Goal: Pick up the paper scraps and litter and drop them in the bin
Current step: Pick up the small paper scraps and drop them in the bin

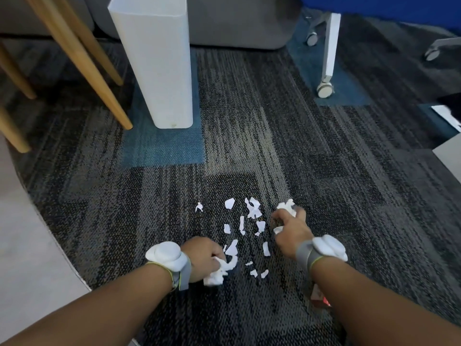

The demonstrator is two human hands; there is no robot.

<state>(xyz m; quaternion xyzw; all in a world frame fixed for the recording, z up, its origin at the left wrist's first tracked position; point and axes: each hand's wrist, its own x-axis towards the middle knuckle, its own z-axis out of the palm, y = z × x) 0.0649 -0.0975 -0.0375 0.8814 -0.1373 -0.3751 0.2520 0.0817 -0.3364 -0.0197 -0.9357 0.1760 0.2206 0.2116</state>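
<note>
White paper scraps (249, 228) lie scattered on dark carpet (324, 158) in the lower middle of the frame, between our two hands. Our left hand (203, 258), at lower centre-left, is closed around a crumpled wad of paper (217, 273) that spills out below the fingers. Our right hand (293, 231), just right of the scraps, also grips paper: a white clump (287, 207) shows past the knuckles and a bit more under the palm, while the forefinger reaches toward the loose pieces. Each wrist carries a white pod on a grey strap.

The bin (154, 58), tall and white, stands in the upper left-centre, well apart from the scraps, beside slanted wooden legs (82, 63). Its opening is out of view. A caster leg (329, 53) stands at upper right.

We judge both hands are nearly full. Reaching for more could let held paper slip back to the carpet, and small scraps may fall on the way to the bin. A reddish thing (320, 295) under our right forearm is easily overlooked.
</note>
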